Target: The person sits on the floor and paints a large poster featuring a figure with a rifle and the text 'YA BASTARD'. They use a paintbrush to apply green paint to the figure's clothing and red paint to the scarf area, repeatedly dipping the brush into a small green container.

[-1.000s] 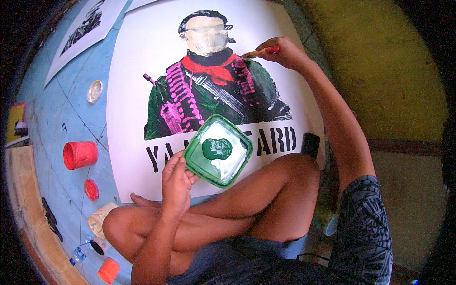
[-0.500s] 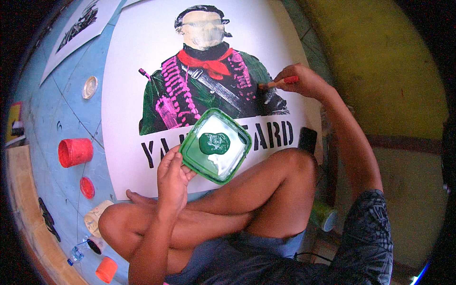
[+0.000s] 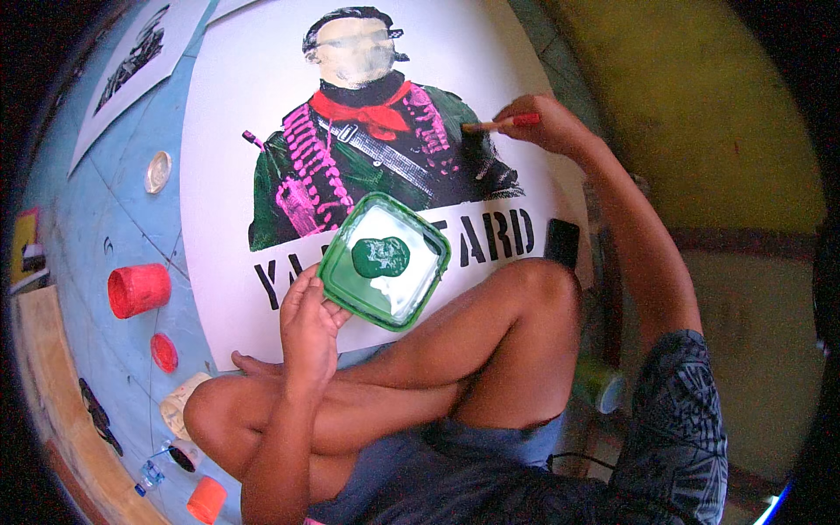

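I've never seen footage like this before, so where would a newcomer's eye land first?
Probably on the portrait at upper middle, with its red scarf and pink bands. In the centre, the left hand holds a square lid bearing green paint; to the upper right, the right hand holds a brush. On the blue floor at left, a red tub stands out too.

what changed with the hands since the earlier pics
The right hand swept the brush outward and down from the portrait's right-side shoulder, then slightly back up. Nothing was let go: the left hand still holds the green lid.
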Demonstrator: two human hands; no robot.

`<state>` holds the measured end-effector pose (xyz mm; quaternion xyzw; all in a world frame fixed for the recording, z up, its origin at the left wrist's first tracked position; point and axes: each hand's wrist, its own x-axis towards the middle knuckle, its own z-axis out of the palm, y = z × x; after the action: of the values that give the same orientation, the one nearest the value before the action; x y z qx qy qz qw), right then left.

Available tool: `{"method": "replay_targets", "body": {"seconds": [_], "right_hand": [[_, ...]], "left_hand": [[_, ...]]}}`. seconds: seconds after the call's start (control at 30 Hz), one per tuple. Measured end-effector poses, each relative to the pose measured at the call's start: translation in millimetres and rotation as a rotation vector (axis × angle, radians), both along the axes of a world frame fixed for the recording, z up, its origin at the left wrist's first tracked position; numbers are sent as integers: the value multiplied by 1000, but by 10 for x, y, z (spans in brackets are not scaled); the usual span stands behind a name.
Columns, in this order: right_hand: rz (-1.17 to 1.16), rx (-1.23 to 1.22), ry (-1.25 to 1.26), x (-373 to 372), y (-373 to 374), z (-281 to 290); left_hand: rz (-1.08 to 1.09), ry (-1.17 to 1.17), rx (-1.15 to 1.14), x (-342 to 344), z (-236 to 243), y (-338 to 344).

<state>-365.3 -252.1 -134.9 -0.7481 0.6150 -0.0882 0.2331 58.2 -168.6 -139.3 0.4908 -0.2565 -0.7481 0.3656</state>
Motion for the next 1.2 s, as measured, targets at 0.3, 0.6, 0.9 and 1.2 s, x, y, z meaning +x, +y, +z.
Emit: {"method": "replay_targets", "body": {"seconds": [0.3, 0.6, 0.9, 1.2], "right_hand": [[-385, -71, -364, -62, 670, 32], [-883, -182, -694, 232, 1004, -538], [-950, -176, -574, 325, 1131, -487], [-760, -240, -504, 137, 912, -512]], "left_hand": [[-34, 3, -3, -7, -21, -11], [-35, 13, -33, 21, -41, -7], [-35, -4, -46, 63, -66, -7], [-47, -12, -47, 50, -76, -17]]}}
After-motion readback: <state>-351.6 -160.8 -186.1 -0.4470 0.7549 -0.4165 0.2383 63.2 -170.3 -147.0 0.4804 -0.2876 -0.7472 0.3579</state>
